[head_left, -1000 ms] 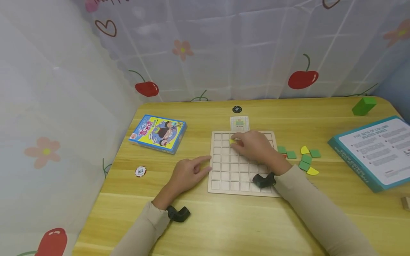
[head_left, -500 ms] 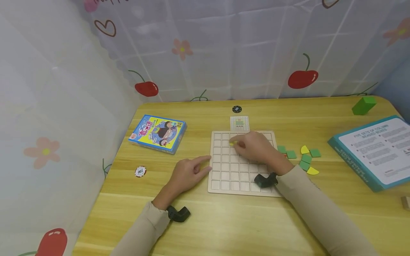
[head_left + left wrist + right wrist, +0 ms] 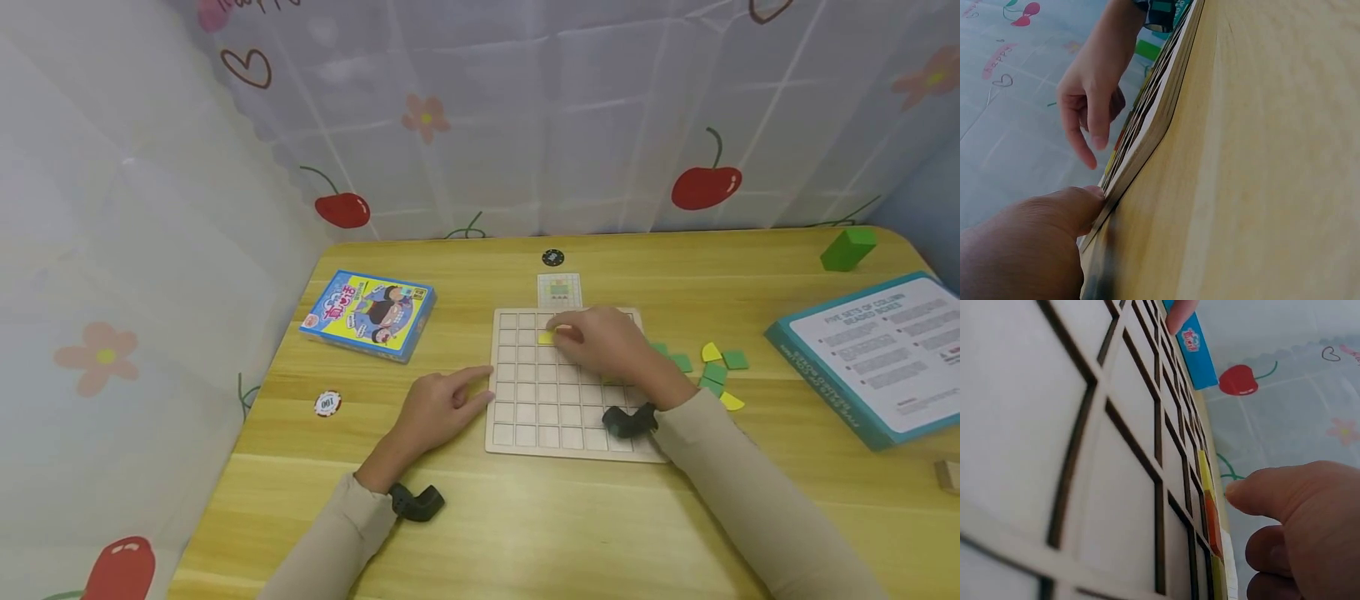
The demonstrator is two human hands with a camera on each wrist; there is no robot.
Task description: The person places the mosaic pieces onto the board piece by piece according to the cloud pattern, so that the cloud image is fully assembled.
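Where cherry-print curtains (image 3: 525, 117) enclose it, wooden table (image 3: 525, 525), grid board (image 3: 551, 400)

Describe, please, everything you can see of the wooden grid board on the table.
The wooden grid board is a pale, thin square panel divided into small square cells, lying flat on the yellow table. A yellow tile sits in an upper cell. The right hand hovers over it; the left hand touches its left edge.

A small yellow tile (image 3: 546, 337) lies flat in a cell near the far edge of the pale wooden grid board (image 3: 540, 408).
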